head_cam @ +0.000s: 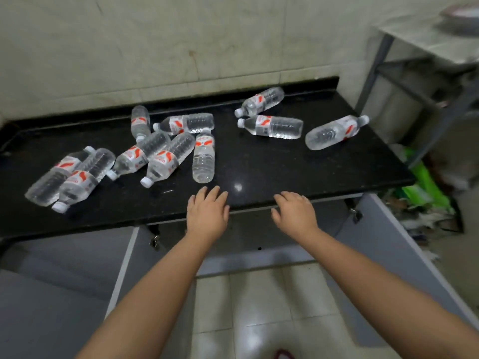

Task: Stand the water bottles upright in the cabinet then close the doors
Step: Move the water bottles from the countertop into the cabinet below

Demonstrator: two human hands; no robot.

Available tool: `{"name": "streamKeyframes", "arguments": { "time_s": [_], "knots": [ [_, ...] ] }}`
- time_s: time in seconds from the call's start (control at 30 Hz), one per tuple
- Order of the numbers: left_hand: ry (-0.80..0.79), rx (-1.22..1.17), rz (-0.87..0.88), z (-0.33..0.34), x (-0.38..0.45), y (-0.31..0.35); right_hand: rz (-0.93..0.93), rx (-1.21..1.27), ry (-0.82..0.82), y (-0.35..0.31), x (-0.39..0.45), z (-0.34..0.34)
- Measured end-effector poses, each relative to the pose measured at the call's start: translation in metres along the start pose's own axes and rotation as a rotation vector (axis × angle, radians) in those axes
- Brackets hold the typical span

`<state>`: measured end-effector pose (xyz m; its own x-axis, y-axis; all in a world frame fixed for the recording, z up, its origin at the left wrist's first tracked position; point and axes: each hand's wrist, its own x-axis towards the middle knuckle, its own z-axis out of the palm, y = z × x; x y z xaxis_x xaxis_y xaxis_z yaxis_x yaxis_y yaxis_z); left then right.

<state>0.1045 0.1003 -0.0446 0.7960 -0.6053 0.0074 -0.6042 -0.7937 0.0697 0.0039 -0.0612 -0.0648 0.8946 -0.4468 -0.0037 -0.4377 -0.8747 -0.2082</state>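
Observation:
Several clear water bottles with red and white labels lie on their sides on a black stone counter [259, 161]. One bottle [203, 158] lies nearest my left hand [207, 211], which hovers open over the counter's front edge. Another bottle [335, 132] lies at the right end, beyond my right hand [294, 211], which is also open and empty at the front edge. Under the counter the cabinet stands with its left door [64, 281] and right door [404, 255] swung open. The inside of the cabinet is dark and mostly hidden by the counter.
A tiled wall [181, 47] rises behind the counter. At the right stands a metal rack [414, 73] with a marble top and dishes on it. Green bags and clutter [425, 187] lie on the floor beside the right door. Pale floor tiles lie below my arms.

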Motion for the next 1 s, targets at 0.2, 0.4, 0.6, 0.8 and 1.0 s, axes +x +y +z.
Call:
{"name": "streamKeyframes", "arguments": {
  "time_s": [0.2, 0.4, 0.6, 0.8, 1.0],
  "knots": [
    [0.069, -0.069, 0.075, -0.045, 0.049, 0.069, 0.221, -0.014, 0.226, 0.071, 0.017, -0.092],
    [0.076, -0.06, 0.096, -0.042, 0.143, 0.119, 0.359, -0.04, 0.316, 0.152, 0.086, -0.129],
    [-0.015, -0.08, 0.027, -0.016, 0.256, 0.15, 0.482, 0.108, 0.181, 0.237, 0.185, -0.124],
    [-0.097, -0.104, 0.02, 0.031, 0.333, 0.16, 0.624, 0.339, 0.08, 0.29, 0.262, -0.085],
    [-0.125, -0.157, -0.003, 0.052, 0.381, 0.165, 0.72, 0.452, 0.012, 0.29, 0.305, -0.055]
  ]
}}
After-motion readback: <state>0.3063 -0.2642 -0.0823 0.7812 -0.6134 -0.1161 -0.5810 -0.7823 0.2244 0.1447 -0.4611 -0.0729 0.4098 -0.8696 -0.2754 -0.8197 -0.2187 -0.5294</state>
